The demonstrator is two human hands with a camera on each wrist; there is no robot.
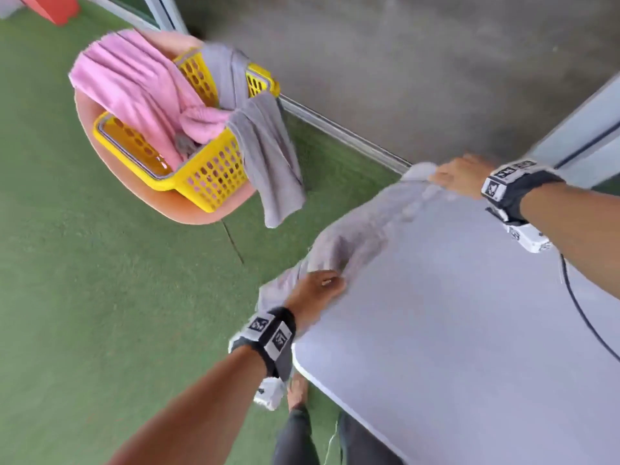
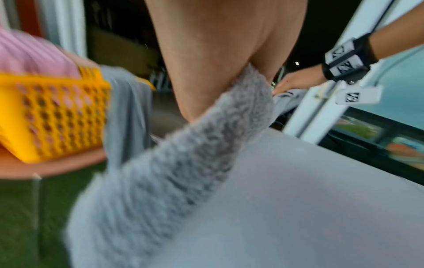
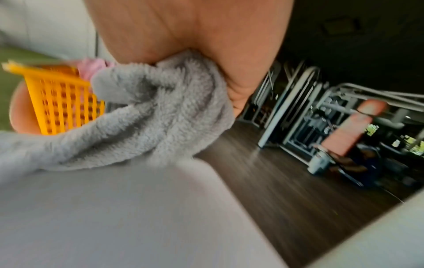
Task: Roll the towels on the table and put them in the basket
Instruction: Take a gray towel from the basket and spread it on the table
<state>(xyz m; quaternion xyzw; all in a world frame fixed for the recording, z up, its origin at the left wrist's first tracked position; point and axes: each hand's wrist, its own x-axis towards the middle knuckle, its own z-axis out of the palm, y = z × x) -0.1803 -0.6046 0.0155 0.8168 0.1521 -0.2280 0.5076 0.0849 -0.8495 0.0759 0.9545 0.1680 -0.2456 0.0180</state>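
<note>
A grey towel [image 1: 362,229] lies bunched along the table [image 1: 469,330] edge, each end gripped — left hand [image 1: 318,286] at 6 o'clock, right hand [image 1: 459,176] at 2 o'clock. The yellow basket [image 1: 214,176] sits at 10 o'clock on a round stool [image 1: 201,213], with a pink towel [image 1: 134,85] and another grey towel [image 1: 265,152] draped over its rim.

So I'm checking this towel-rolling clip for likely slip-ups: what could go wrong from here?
The grey towel lies along the table edge, partly overhanging; it may slide off as the left hand and right hand grip its ends. In the yellow basket, the pink towel and another grey towel drape over the rim, crowding it.
</note>
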